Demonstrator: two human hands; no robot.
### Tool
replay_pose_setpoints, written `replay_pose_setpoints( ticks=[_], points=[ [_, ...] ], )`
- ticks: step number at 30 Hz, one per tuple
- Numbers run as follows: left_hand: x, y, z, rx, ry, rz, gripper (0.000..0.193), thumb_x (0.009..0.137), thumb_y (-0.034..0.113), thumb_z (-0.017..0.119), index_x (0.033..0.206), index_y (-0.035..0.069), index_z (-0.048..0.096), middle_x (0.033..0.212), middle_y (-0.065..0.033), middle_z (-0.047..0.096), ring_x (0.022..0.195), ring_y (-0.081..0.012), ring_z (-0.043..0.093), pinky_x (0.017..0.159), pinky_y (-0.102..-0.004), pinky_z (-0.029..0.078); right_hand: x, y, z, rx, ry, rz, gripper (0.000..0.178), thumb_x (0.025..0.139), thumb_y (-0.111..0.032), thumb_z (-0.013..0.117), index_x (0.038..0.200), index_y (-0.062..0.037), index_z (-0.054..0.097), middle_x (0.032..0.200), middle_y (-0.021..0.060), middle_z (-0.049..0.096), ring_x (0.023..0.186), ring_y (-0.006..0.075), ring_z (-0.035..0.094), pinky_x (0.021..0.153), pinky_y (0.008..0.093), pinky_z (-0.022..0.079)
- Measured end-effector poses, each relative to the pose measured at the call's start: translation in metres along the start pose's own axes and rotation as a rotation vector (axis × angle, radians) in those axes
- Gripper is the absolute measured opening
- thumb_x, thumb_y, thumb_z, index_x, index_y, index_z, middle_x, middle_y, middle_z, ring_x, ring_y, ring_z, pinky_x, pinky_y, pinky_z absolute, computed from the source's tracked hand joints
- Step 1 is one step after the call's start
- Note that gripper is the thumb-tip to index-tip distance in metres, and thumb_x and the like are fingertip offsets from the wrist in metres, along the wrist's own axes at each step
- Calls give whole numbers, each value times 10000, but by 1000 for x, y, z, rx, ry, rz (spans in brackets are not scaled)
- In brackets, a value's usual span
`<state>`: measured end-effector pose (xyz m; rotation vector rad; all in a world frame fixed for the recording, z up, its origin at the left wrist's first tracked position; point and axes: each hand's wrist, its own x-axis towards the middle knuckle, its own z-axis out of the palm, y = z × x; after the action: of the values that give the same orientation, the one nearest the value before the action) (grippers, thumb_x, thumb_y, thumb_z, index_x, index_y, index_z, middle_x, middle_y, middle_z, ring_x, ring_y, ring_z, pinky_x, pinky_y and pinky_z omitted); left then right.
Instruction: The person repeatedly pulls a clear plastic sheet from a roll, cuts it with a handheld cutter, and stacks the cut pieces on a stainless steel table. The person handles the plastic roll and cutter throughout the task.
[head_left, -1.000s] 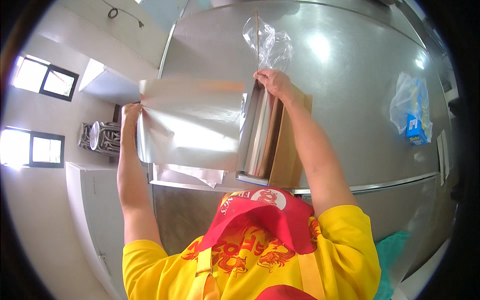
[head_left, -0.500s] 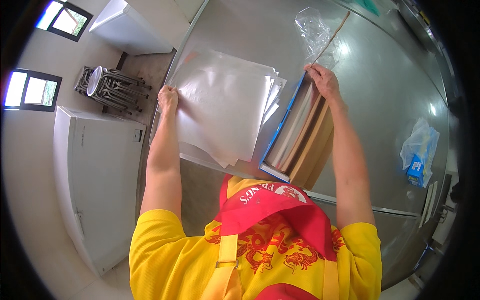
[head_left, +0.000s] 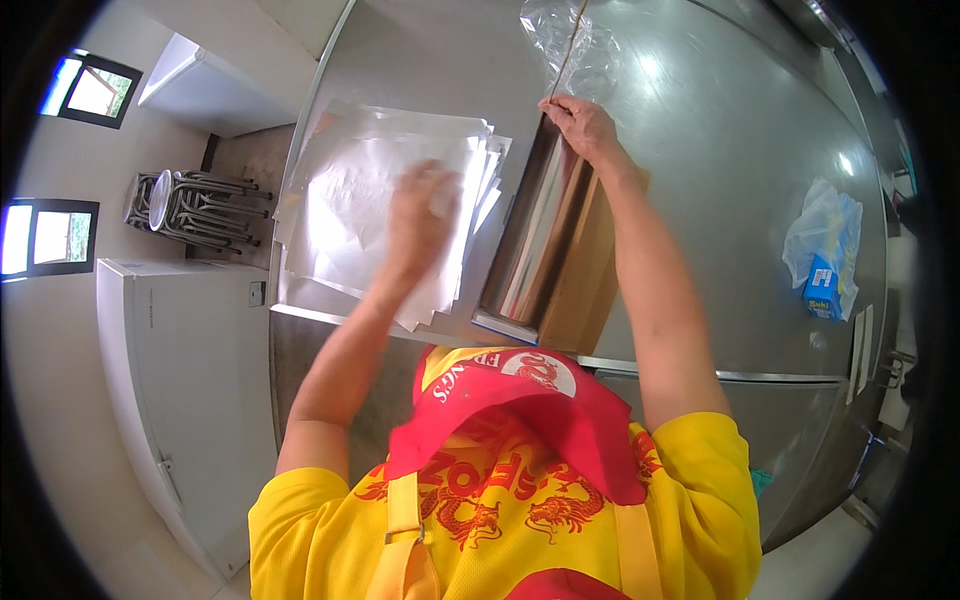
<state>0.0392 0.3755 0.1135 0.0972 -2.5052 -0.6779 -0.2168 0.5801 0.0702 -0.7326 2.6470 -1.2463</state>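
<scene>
Steel counter: thin silvery sheets, left of centre, look light, slippery, easily creased, best held by corners. Left hand blurs over them, fingers unclear; right hand pinches a thin stick, upper centre.

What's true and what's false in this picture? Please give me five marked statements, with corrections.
1. The right hand holds a thin stick. True.
2. A silver roll lies in the open long box. True.
3. The left hand is over the roll. False: the left hand is over the silver sheets.
4. Stacked stools show on the left. True.
5. The small blue box is left of the sheets. False: the small blue box is right of the long box.
</scene>
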Motion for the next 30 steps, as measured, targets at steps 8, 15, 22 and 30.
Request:
replay_pose_setpoints(
  ticks=[8,15,22,30],
  points=[
    [17,81,71,540,-382,148,267,913,217,644,976,-33,712,1296,-210,588,1176,-377,539,972,-540,413,3,-9,-1,-38,8,-36,360,989,-472,627,1185,-194,744,1139,92,755,1063,322,710,930,418,553],
    [34,63,97,255,-182,-68,197,862,125,639,931,-50,695,1096,-222,632,1077,-395,564,926,-526,440,3,-8,4,7,68,-104,297,997,-424,616,1154,-213,752,1094,94,759,1022,325,714,894,441,563],
    [86,40,-20,-157,-179,-373,226,923,184,709,990,-29,736,910,-65,725,828,-131,626,768,-310,513,-7,-18,-5,32,34,-72,316,1001,-453,566,1092,-215,754,1014,111,753,985,339,700,877,461,534],
    [159,42,-153,-506,-90,-459,168,929,170,736,947,3,737,807,6,668,719,-77,557,709,-244,458,-8,-18,-6,54,39,-58,315,998,-449,558,1061,-206,749,1005,121,747,973,343,697,860,475,528]
  ],
)
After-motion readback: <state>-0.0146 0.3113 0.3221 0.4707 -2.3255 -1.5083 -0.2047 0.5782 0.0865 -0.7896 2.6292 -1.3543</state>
